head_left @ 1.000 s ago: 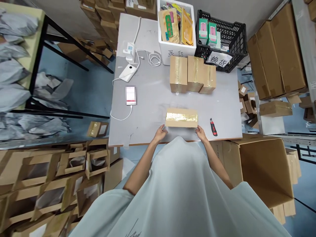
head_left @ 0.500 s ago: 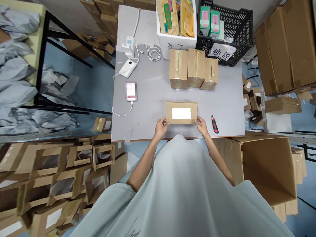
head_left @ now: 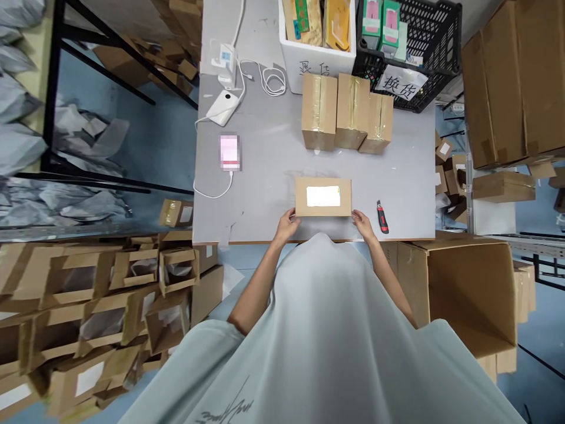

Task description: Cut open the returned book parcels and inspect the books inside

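A small cardboard box (head_left: pixel 323 197) with a white label facing up lies flat near the front edge of the grey table (head_left: pixel 273 176). My left hand (head_left: pixel 288 224) grips its near left corner, fingers curled on the box. At the near right corner my right hand (head_left: pixel 362 224) holds it the same way. A red and black utility knife (head_left: pixel 382 217) lies on the table just right of my right hand.
Three taped cardboard boxes (head_left: pixel 346 118) stand behind it, then a white foam bin (head_left: pixel 316 41) and a black crate (head_left: pixel 410 47). A phone (head_left: pixel 230 152) on a cable and a power bank (head_left: pixel 225 107) lie left. A large open carton (head_left: pixel 468 288) stands at my right; stacked cartons at my left.
The box was turned over in my hands: a second ago its taped side faced up, now the labelled side does. It now lies flat on the table.
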{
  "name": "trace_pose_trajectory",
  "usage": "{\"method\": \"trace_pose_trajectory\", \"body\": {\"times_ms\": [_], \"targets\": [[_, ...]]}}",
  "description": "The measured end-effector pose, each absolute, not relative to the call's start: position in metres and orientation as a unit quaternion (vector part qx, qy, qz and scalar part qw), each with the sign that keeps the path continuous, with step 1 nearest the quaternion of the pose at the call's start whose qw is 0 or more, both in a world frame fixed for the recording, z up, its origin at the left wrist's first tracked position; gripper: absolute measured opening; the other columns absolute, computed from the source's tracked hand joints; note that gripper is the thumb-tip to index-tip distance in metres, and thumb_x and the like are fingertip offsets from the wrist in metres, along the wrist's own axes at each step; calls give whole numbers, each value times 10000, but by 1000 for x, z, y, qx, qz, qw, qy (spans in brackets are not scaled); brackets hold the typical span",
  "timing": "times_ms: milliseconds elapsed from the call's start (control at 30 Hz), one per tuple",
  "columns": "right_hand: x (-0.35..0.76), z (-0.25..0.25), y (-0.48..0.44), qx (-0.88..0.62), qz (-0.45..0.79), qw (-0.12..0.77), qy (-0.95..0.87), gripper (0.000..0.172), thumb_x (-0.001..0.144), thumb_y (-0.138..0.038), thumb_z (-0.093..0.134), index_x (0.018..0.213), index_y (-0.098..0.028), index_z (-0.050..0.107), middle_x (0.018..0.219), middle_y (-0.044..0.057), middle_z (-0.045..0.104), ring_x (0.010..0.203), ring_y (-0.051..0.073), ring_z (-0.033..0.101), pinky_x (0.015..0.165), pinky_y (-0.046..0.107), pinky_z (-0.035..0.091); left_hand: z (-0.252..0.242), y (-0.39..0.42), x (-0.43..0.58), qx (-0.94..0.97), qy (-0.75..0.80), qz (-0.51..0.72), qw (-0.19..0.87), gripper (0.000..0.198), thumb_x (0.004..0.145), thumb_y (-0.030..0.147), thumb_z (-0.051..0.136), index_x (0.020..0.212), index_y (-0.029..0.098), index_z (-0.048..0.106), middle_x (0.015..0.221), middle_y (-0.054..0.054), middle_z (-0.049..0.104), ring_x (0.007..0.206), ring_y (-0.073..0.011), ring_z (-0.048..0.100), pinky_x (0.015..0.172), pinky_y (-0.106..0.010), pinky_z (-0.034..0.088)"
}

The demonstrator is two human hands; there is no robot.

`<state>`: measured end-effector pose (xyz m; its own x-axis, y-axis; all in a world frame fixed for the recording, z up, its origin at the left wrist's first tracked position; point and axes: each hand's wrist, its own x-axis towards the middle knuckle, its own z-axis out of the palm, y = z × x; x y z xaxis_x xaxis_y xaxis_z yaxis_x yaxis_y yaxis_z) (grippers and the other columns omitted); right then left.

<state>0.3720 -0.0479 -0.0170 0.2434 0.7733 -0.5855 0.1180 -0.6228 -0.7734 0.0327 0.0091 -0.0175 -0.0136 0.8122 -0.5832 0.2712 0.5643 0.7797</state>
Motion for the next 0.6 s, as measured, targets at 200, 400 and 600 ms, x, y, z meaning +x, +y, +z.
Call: {"method": "trace_pose_trajectory", "body": {"times_ms": [200,400,600], "targets": [[359,-24,-58,-728,538,291,-309,649,939,-537,754,1485,-186,749,1452,172,808,1412,373,723,1198,631,597,-12,3,35,390,686,200,581,667,806,123,719,1472,159,731,1571,-161,736,1397,-341,743,1224,-465,589],[365,-9,-60,-708,540,300,-342,612,926,-502,763,1480,-244,785,1543,107,776,1379,343,738,1233,597,574,-5,1,32,389,699,196,567,658,834,161,751,1491,159,715,1488,-165,775,1393,-325,742,1249,-460,567],[364,-3,-59,-696,528,297,-384,560,956,-475,739,1455,-228,795,1498,111,800,1327,327,772,1231,537,572,-1,-3,35,394,696,204,564,789,872,276,847,1612,160,598,1557,-197,721,1419,-320,718,1223,-453,578]]}}
